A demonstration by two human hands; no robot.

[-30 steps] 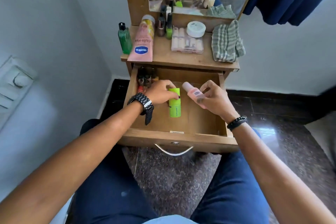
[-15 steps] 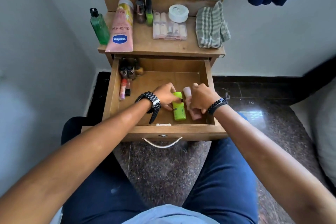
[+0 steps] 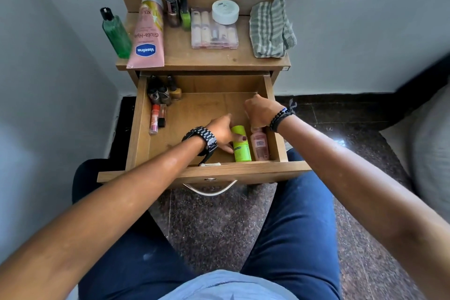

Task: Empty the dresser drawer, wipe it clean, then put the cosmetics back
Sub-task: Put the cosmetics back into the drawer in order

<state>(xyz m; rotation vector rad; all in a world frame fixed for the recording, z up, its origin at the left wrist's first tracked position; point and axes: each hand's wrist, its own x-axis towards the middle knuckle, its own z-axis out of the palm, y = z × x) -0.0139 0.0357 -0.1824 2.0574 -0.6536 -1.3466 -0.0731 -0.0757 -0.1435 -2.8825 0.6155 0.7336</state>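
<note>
A white-walled corner holds a wooden dresser (image 3: 202,61) with a mirror, seen from above by a seated person in blue trousers. Its drawer (image 3: 209,170) is pulled open toward the viewer at 6 o'clock. On the dresser top, from 9 to 3 o'clock, stand a green bottle (image 3: 116,33), a pink Vaseline tube (image 3: 147,36), two small bottles, a clear case (image 3: 214,33) with a white jar (image 3: 225,11) on it, and a striped cloth (image 3: 270,28).

Inside the drawer, nail polish bottles (image 3: 162,91) cluster in the corner at 11 o'clock, with two lipsticks (image 3: 157,118) lying just below. At 5 o'clock a green tube (image 3: 241,145) and a pink bottle (image 3: 260,145) lie side by side. The left hand (image 3: 222,133), wearing a black watch, has its grip curled around the green tube. The right hand (image 3: 261,112), with dark bracelets, is clenched loosely above the pink bottle's top, fingertips touching it; whether it grasps the bottle cannot be told.
</note>
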